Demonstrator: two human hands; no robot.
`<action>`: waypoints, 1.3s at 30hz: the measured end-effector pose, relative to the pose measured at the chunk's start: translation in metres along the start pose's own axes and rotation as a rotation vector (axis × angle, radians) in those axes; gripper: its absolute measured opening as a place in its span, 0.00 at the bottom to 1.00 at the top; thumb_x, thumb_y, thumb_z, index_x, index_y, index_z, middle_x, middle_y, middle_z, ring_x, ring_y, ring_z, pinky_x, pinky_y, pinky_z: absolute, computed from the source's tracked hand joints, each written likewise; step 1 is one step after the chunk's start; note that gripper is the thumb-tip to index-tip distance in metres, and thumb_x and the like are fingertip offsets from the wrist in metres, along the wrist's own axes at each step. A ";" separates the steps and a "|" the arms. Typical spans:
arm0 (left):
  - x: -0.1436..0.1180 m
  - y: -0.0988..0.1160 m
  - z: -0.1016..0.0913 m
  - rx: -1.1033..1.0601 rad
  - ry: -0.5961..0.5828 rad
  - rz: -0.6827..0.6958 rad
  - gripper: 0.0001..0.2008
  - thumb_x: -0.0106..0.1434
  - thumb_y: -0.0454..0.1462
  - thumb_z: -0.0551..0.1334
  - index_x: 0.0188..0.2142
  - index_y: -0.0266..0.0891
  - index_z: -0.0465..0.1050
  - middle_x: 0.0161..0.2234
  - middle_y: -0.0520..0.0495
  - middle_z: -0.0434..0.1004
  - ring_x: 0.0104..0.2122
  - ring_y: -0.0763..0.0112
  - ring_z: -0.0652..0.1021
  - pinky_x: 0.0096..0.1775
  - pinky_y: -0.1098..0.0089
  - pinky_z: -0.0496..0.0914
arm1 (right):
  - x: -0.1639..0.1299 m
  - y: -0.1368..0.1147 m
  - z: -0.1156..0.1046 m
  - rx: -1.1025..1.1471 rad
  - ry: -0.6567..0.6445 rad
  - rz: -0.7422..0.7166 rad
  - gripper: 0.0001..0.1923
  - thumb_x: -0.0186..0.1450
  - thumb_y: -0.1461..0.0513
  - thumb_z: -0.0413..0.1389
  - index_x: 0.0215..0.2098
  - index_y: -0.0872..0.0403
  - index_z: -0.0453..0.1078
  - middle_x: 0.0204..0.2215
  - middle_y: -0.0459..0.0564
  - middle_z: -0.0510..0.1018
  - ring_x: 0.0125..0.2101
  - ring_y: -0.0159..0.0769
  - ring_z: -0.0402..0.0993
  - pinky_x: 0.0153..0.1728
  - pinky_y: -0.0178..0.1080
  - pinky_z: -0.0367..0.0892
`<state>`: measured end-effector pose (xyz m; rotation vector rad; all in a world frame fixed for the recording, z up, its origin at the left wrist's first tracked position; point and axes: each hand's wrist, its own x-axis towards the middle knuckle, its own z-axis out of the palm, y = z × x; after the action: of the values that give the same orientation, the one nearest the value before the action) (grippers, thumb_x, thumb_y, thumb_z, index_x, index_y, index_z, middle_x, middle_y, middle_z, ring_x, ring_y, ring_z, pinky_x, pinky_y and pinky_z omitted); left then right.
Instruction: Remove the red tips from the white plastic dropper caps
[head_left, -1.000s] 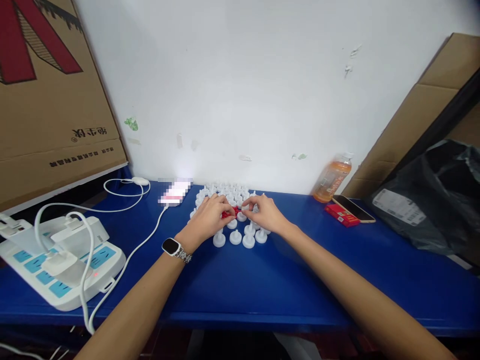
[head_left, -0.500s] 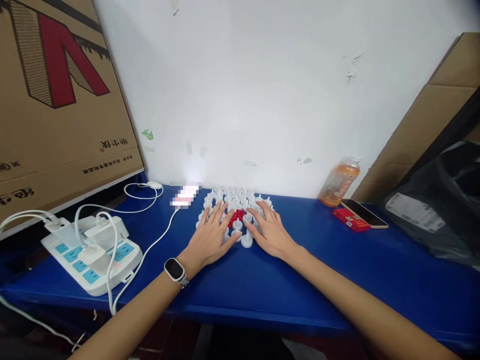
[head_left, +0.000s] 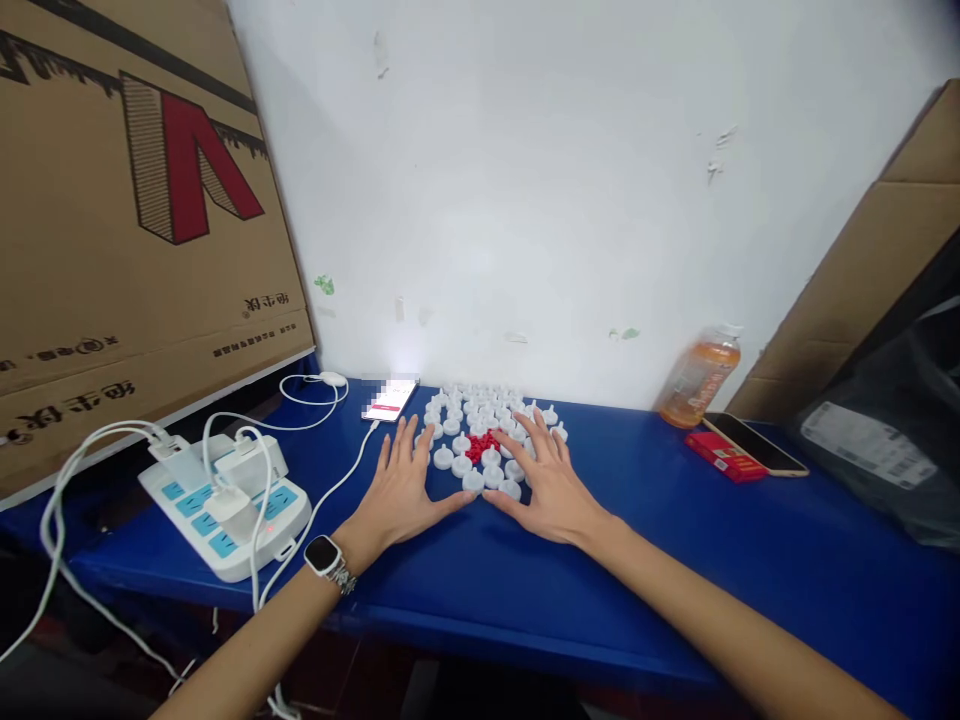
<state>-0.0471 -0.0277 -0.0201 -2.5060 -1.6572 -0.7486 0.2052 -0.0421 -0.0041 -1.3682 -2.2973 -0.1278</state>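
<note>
Along a white wall point(head_left: 555, 180) runs a blue counter point(head_left: 637, 590). On its left side stands a cardboard box point(head_left: 90, 260), with a power strip point(head_left: 247, 545) in front. Left hand point(head_left: 401, 495): grip apart, fingers spread at the left edge of the white caps point(head_left: 491, 458). Right hand point(head_left: 559, 495): grip apart, fingers spread over the caps' right side; contact cannot be told. Caps sit clustered on the counter near the wall, surrounding small red pieces point(head_left: 480, 446).
</note>
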 end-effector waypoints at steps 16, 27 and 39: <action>0.023 0.019 0.022 -0.209 -0.163 -0.090 0.63 0.50 0.68 0.58 0.70 0.35 0.32 0.70 0.31 0.21 0.69 0.43 0.34 0.65 0.45 0.49 | 0.029 0.008 0.022 -0.140 0.096 0.019 0.30 0.70 0.44 0.43 0.65 0.47 0.61 0.66 0.56 0.58 0.69 0.53 0.42 0.64 0.63 0.42; 0.032 0.020 0.028 -0.267 -0.125 -0.104 0.67 0.46 0.67 0.63 0.70 0.33 0.32 0.70 0.29 0.21 0.69 0.40 0.36 0.65 0.45 0.52 | 0.033 0.013 0.028 -0.088 0.134 -0.026 0.28 0.70 0.45 0.46 0.61 0.49 0.65 0.64 0.57 0.63 0.67 0.51 0.48 0.65 0.61 0.40; 0.024 0.021 0.015 -0.172 0.017 0.058 0.61 0.49 0.66 0.63 0.70 0.39 0.36 0.71 0.31 0.29 0.69 0.39 0.39 0.64 0.41 0.49 | 0.022 0.022 0.006 0.029 0.211 -0.060 0.20 0.70 0.49 0.48 0.54 0.49 0.67 0.56 0.56 0.68 0.62 0.48 0.58 0.61 0.57 0.49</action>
<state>-0.0153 -0.0117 -0.0185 -2.6403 -1.5696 -0.9413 0.2133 -0.0110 -0.0033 -1.2107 -2.1563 -0.2455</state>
